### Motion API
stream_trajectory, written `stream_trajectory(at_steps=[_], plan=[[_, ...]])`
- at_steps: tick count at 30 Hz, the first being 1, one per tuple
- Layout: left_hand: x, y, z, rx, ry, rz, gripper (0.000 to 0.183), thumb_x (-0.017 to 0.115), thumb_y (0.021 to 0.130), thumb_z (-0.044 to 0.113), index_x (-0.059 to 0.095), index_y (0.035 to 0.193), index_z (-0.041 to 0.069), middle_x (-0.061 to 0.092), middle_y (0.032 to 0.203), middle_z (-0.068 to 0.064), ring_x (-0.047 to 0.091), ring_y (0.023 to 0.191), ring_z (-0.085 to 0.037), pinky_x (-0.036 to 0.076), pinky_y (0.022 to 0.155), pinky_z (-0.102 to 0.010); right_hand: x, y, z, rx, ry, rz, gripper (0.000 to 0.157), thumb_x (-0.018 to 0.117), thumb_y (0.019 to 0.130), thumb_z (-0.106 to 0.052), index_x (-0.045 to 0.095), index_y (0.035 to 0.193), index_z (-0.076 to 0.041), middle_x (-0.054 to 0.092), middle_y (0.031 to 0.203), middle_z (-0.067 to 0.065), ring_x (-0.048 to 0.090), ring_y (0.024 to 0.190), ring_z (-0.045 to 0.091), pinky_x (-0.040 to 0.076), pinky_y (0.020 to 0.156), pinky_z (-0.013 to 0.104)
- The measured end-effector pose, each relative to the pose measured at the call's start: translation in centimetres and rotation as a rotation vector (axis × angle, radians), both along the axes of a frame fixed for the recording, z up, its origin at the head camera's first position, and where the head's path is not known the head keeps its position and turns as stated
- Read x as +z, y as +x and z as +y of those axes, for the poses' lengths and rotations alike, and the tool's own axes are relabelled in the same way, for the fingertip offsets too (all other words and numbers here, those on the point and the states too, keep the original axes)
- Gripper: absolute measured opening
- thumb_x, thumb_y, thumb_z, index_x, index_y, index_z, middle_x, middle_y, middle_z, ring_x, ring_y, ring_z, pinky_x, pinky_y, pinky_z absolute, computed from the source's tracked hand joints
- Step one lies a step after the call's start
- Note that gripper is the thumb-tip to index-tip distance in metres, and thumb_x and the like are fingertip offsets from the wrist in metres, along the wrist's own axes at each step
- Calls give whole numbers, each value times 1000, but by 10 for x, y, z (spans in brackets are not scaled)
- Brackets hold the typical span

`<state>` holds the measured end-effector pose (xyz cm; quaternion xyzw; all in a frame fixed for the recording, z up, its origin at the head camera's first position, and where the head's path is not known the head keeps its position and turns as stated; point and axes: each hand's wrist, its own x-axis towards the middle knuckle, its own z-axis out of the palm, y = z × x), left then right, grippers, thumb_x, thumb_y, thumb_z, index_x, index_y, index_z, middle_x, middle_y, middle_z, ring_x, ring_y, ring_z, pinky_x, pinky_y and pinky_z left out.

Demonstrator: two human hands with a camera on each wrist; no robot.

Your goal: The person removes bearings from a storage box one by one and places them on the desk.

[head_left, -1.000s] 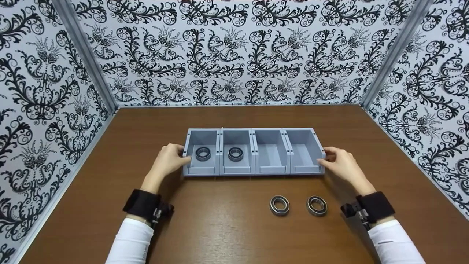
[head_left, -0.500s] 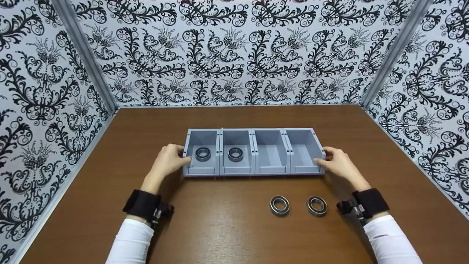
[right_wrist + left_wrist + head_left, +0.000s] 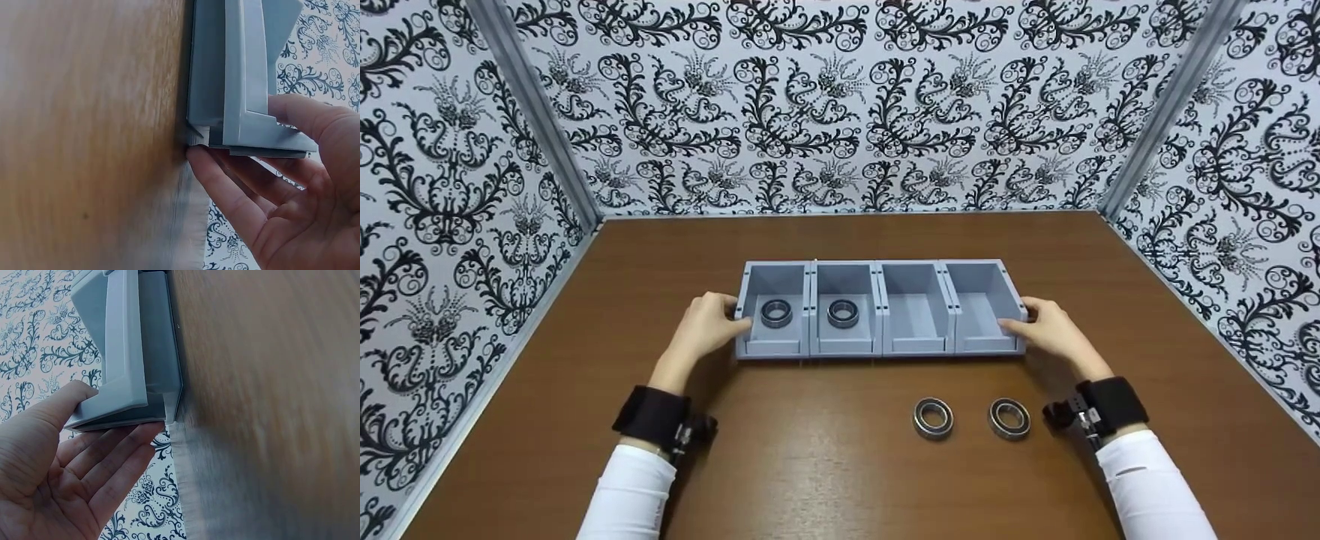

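Observation:
A row of several joined grey plastic storage bins (image 3: 918, 346) stands on the table in the head view. My left hand (image 3: 701, 330) grips the left end wall, its thumb over the rim and its fingers along the outer side. At the right end my right hand (image 3: 1056, 328) holds the opposite wall the same way. Each wrist view shows thumb and fingers on either side of a bin wall (image 3: 125, 343). One ball bearing (image 3: 776, 313) lies in the leftmost bin and another bearing (image 3: 842, 313) in the bin beside it. The two right bins hold nothing.
Two more bearings lie on the brown table (image 3: 810, 480) in front of the bins: one bearing (image 3: 933, 418) below the third bin, the other bearing (image 3: 1009, 418) to its right. Patterned walls (image 3: 840, 112) enclose the back and sides.
My right wrist has swung slightly to the left, and its thumb reaches a little further into the end bin. The left hand, bins and bearings stay in place.

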<state>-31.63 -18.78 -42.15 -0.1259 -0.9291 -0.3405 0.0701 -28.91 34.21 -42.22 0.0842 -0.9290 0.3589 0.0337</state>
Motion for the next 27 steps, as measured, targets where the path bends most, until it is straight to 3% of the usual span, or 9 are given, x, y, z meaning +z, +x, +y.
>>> stream_trajectory(at_steps=[5,12,18,27], plan=[[0,0,0,-6,5,-6,16,73,85,12,65,72,8,49,61,5,43,61,-15,34,61,-32,1,-2,-1,0,-19,-16,46,72,97,-15,59,127,18,71,101,23,61,81,15,49,66,23],[-1,0,-1,-3,7,-5,14,74,86,12,67,75,6,53,63,4,45,62,-16,36,61,-32,0,-8,-1,1,-25,-20,47,72,97,-14,59,128,19,72,103,25,63,83,14,49,70,21],[-1,0,0,3,3,-21,11,75,86,12,71,80,4,55,64,3,47,63,-16,37,61,-31,-2,-10,-3,-5,-11,-15,49,71,97,-12,57,131,20,71,107,30,67,89,24,50,73,24],[0,0,1,-1,2,-18,12,74,85,11,69,77,4,54,64,4,44,61,-15,35,60,-32,-5,-12,-4,-31,27,6,52,71,94,-12,55,132,20,68,113,35,68,97,39,53,77,36]])
